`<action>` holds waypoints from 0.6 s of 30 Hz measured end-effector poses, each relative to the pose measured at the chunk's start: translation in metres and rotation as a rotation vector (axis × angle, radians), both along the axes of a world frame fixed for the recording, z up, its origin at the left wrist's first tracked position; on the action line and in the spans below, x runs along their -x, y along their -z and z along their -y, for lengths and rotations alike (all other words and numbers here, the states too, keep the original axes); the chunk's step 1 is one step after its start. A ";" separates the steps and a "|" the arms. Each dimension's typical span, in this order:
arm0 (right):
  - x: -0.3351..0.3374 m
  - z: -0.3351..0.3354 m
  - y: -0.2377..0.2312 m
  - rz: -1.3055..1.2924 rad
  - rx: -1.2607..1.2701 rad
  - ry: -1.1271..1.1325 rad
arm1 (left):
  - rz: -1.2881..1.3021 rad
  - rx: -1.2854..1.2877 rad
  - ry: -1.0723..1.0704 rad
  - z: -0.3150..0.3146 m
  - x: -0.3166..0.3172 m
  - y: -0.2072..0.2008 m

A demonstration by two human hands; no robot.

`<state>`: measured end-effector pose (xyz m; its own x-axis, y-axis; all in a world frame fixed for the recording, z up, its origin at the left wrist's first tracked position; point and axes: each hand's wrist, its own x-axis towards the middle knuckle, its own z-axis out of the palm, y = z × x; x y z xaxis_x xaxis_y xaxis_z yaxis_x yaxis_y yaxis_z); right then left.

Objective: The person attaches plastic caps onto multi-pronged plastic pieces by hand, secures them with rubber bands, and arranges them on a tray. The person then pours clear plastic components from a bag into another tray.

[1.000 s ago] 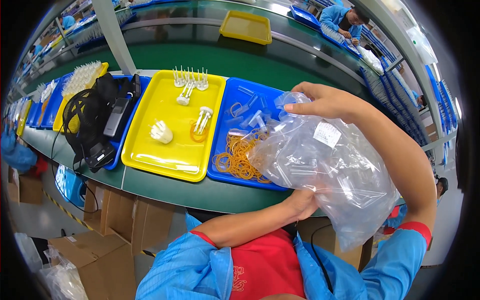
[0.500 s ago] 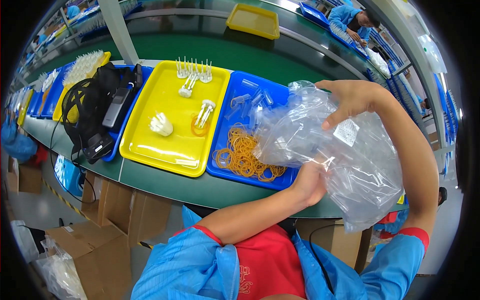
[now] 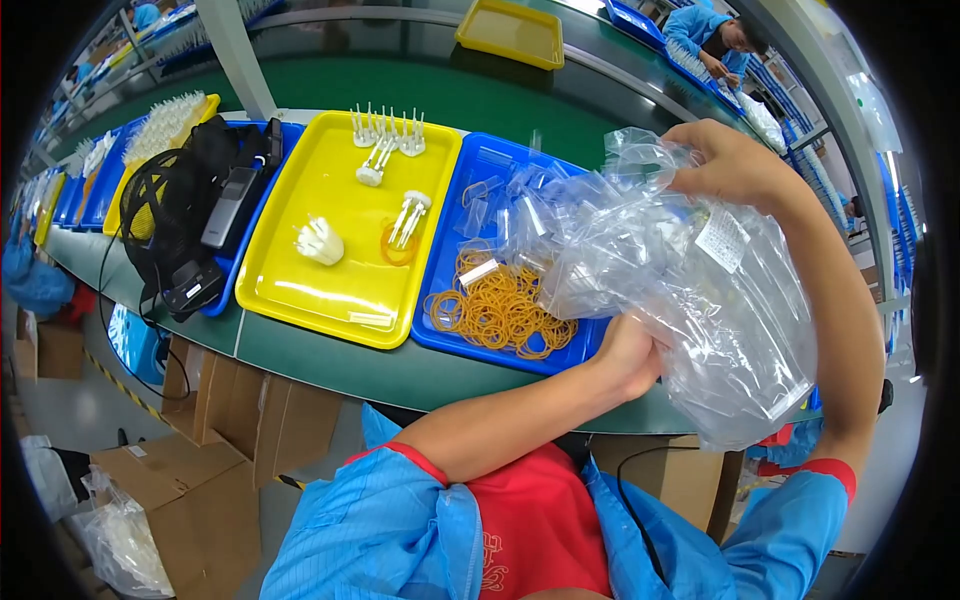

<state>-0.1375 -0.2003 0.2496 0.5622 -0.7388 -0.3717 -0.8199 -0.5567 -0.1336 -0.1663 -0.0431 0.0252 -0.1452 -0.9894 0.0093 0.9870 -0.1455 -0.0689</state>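
A large clear plastic bag (image 3: pixel 745 320) is tilted over the blue tray (image 3: pixel 440 335), its mouth toward the left. My right hand (image 3: pixel 735 170) is closed on the bag's upper edge. My left hand (image 3: pixel 632 355) grips the bag from below, its fingers partly hidden by the film. Small clear plastic tubes (image 3: pixel 520 215) lie in the tray's far part, and several seem to be tumbling out of the bag. Tan rubber bands (image 3: pixel 505 312) lie heaped in the tray's near part, with a tube on top of them.
Left of the blue tray, a yellow tray (image 3: pixel 340 190) holds white pronged plastic parts (image 3: pixel 320 242) and a rubber band. Farther left are black mesh gear (image 3: pixel 165 215) and a grey device (image 3: pixel 230 207). Another yellow tray (image 3: pixel 510 33) lies beyond. A co-worker (image 3: pixel 710 45) sits far right.
More clear tubes have come out into the blue tray, one landing on the rubber bands. My right hand has risen a little with the bag's upper edge; the left has barely shifted.
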 end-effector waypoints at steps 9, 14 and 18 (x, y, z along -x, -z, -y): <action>0.031 0.001 0.016 0.223 0.184 -0.133 | 0.057 -0.115 0.067 -0.010 0.010 0.005; 0.046 -0.006 0.007 0.305 -0.104 -0.091 | 0.135 -0.123 0.104 -0.017 0.012 0.003; 0.075 -0.015 0.008 0.501 -0.084 -0.015 | 0.254 -0.118 0.134 -0.029 0.002 -0.004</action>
<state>-0.2128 -0.1851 0.2416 0.6969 -0.7084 -0.1117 -0.6358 -0.5382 -0.5532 -0.1682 -0.0145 0.0294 -0.2576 -0.9534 -0.1573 0.9473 -0.2812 0.1532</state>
